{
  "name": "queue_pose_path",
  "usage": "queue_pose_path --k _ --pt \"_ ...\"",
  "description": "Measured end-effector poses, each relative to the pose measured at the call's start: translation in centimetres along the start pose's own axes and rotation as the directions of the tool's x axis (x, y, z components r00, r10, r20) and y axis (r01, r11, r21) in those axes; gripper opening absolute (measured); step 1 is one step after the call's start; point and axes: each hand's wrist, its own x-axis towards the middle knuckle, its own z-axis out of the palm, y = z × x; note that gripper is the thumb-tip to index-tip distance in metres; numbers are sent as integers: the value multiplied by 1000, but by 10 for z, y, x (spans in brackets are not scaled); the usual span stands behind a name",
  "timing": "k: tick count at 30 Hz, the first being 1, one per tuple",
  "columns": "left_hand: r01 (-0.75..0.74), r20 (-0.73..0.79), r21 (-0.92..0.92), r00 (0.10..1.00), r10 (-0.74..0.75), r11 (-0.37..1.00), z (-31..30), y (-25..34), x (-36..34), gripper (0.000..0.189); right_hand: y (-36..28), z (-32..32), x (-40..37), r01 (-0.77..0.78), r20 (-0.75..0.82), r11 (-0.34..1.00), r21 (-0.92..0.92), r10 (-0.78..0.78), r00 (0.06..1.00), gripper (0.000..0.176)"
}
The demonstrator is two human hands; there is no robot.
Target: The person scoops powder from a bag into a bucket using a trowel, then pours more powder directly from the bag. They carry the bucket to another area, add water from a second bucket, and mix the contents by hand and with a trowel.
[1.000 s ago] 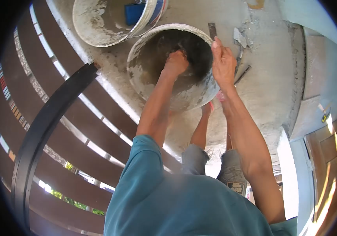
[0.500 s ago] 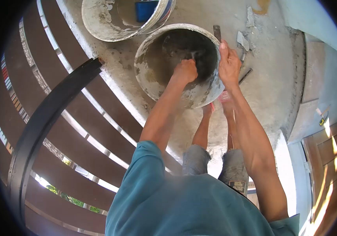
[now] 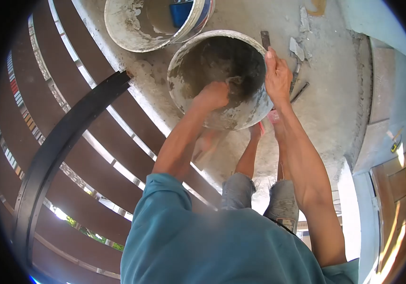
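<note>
Spattered concrete floor point(image 3: 340, 90) by a railing point(image 3: 66, 142). Right hand point(image 3: 278, 75) clamped the bucket point(image 3: 231, 120) rim; left hand point(image 3: 212, 94), fisted inside, perhaps around something, had slid nearer.

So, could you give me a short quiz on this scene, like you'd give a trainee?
1. True or false: the right hand grips the rim of the stained bucket.
2. Where is the left hand? A) down inside that bucket B) on the dark railing C) on the tools lying on the floor
3. Fill in the gap: the second bucket beside it holds an object coloured ____.

Key: 1 true; 2 A; 3 blue.
</note>
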Motion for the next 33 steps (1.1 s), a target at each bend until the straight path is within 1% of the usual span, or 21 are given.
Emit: queue_pose_path --k 3,6,9,12,13,14,15,16,17,18,19,21,23,24,25,26,28,29,30,31,33 --pt "119 -205 59 973 -104 991 -15 -14 -29 24 0 2 1 -76 7 997 -4 76 997 58" --pt "272 -302 147 928 -218 951 -27 -38 -5 29 1 1 -1 -23 -10 1000 14 23 1000 58" --pt "276 -379 383 917 -122 881 -27 -12 26 30 3 6 -4 -11 -38 1000 1 11 999 54" --pt "411 -517 423 841 -157 807 -6 6 77 30 3 4 4 28 -46 1000 -11 -29 999 53" --pt "403 -506 397 846 -169 825 4 -5 89 32 2 5 3 20 -44 1000 0 -20 999 54" --pt "395 -488 372 853 -185 840 14 -19 99 34 1 4 -1 4 -35 1000 10 -4 999 54" --pt "387 -475 351 858 -193 853 12 -20 100 36 0 4 -2 -13 -51 999 46 15 999 56" --pt "397 -437 184 852 -286 899 11 -22 95 36 1 5 -1 -20 -57 999 33 22 998 56" --pt "421 -378 11 842 -386 907 11 -28 82 37 3 6 -3 -33 -49 999 27 34 998 56" --pt "437 -317 -162 826 -466 885 4 -28 68 38 2 6 -2 -35 -52 999 21 36 998 57" --pt "406 -312 -57 861 -402 912 10 -32 66 35 1 5 -2 -45 -31 997 60 47 998 58" --pt "328 -264 149 922 -282 933 47 -51 65 28 2 5 -2 -52 -46 996 74 56 997 58" --pt "165 -53 326 986 -156 931 67 -62 69 22 4 9 -2 -55 -46 995 83 59 997 57" --pt "41 62 402 996 -72 915 63 -53 65 20 6 8 -2 -51 -42 996 78 55 998 57" --pt "-93 176 452 984 14 887 54 -40 59 18 7 8 -1 -46 -43 996 75 49 998 56" --pt "-250 288 490 951 115 835 48 -23 50 17 6 7 0 -56 -35 995 79 58 998 56" --pt "-185 171 397 977 125 899 66 -4 48 23 3 7 -2 -73 -16 993 88 75 997 55" --pt "226 66 -176 974 -217 958 61 18 42 20 4 6 -3 -61 -20 995 79 63 998 55" --pt "478 167 -690 836 -523 544 52 39 42 18 6 5 -2 -44 -27 997 68 46 999 54" --pt "416 183 -752 877 -445 512 57 41 55 17 5 7 0 -26 -35 997 66 29 999 54" --pt "305 204 -856 941 -269 418 99 24 89 16 2 8 0 -37 -20 999 39 37 999 54"
